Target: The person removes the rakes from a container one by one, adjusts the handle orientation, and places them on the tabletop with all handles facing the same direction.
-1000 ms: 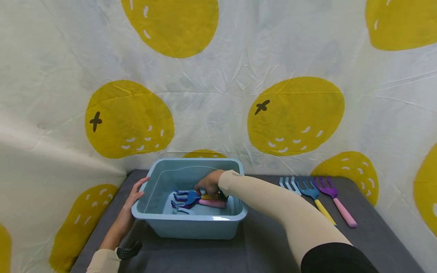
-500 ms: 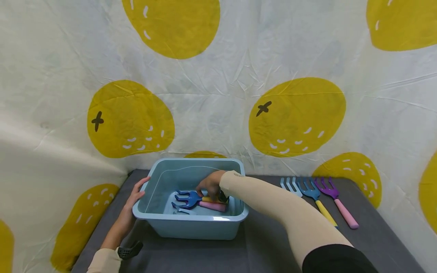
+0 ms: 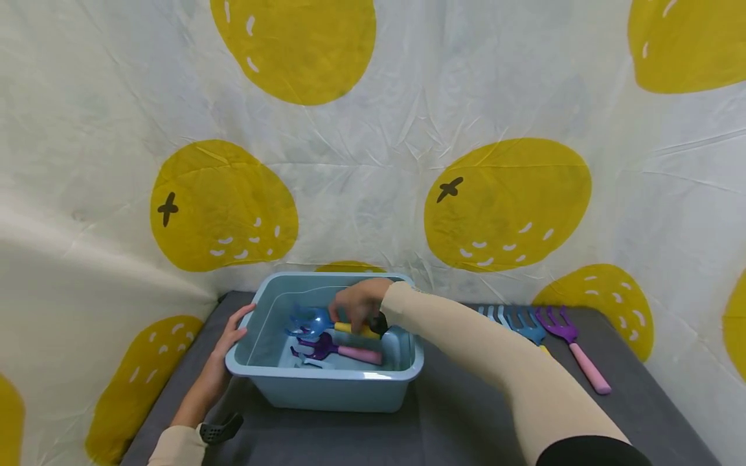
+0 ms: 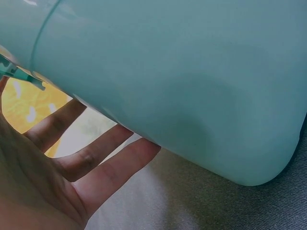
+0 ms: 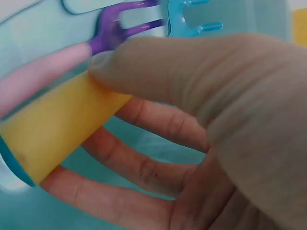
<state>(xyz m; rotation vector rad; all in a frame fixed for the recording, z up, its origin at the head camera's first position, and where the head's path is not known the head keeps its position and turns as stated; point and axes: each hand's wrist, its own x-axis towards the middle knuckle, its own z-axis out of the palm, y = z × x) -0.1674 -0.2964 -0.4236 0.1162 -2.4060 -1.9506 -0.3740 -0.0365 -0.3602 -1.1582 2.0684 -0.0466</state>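
Note:
My right hand [image 3: 358,303] is inside the pale blue plastic tub [image 3: 323,388] and grips a small garden fork [image 3: 311,320] by its yellow handle. In the right wrist view, thumb and fingers pinch that handle [image 5: 62,122], which has a blue end. The fork's blue tines point left and look blurred. Below it in the tub lies a purple garden fork [image 3: 358,354] with a pink handle, beside a light blue one [image 3: 315,362], partly hidden. My left hand [image 3: 224,343] touches the tub's left side, fairly straight fingers [image 4: 120,167] against its outer wall in the left wrist view.
On the grey cloth-covered table [image 3: 466,414], right of the tub, lie a light blue fork [image 3: 495,315], a blue fork [image 3: 527,325] and a purple fork [image 3: 588,366] with a pink handle. My right forearm covers part of them. A lemon-patterned curtain [image 3: 373,213] hangs behind.
My right hand has risen a little with the yellow-handled fork, which is now apart from the purple fork below it. The left hand and tub have stayed in place.

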